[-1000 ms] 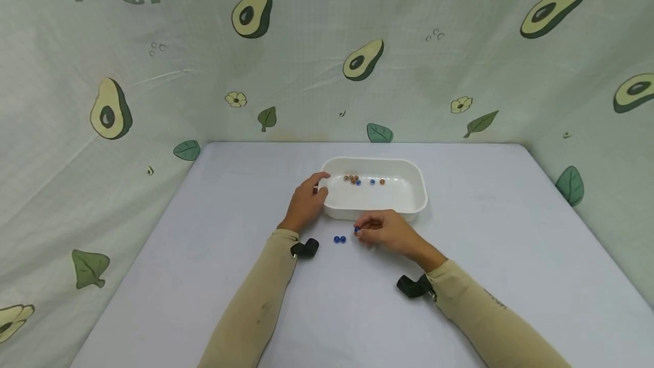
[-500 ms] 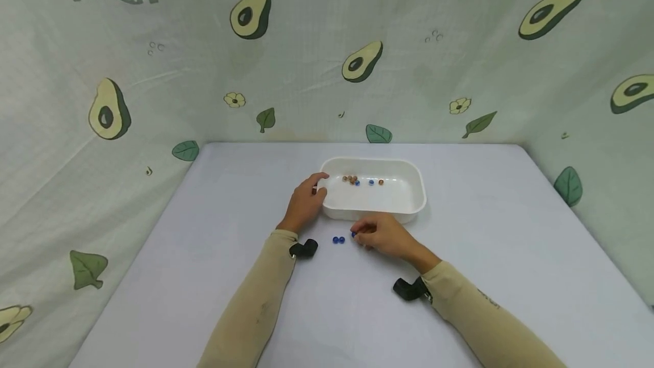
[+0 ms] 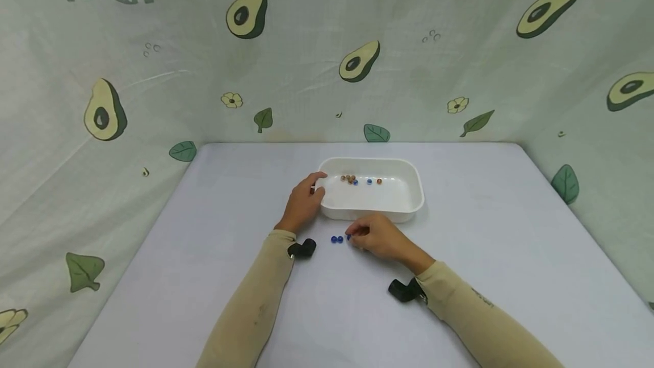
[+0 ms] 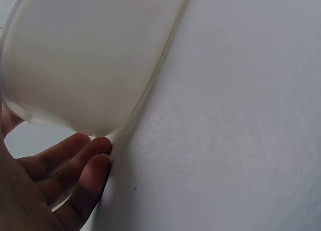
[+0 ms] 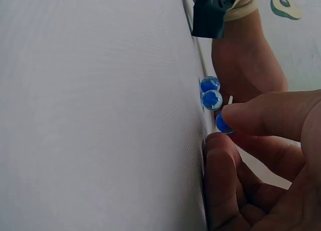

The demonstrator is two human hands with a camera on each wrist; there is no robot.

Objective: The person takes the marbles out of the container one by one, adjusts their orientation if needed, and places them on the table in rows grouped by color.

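Two blue marbles point(image 3: 340, 239) sit on the table point(image 3: 460, 209) near the tray point(image 3: 338, 213). Beside them the right hand point(image 3: 379, 235) pinches another blue marble point(image 5: 221, 123) between thumb and finger, while the left hand point(image 3: 301, 204) grips the tray's left end.

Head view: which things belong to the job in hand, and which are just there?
Likely the job: right hand; pinched blue marble; blue marble pair beside it; left hand; white tray it touches; brown marbles inside; two blue ones inside.

Just there: printed backdrop; black wrist cameras.

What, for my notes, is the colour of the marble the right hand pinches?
Blue marble, clearest in right wrist view.
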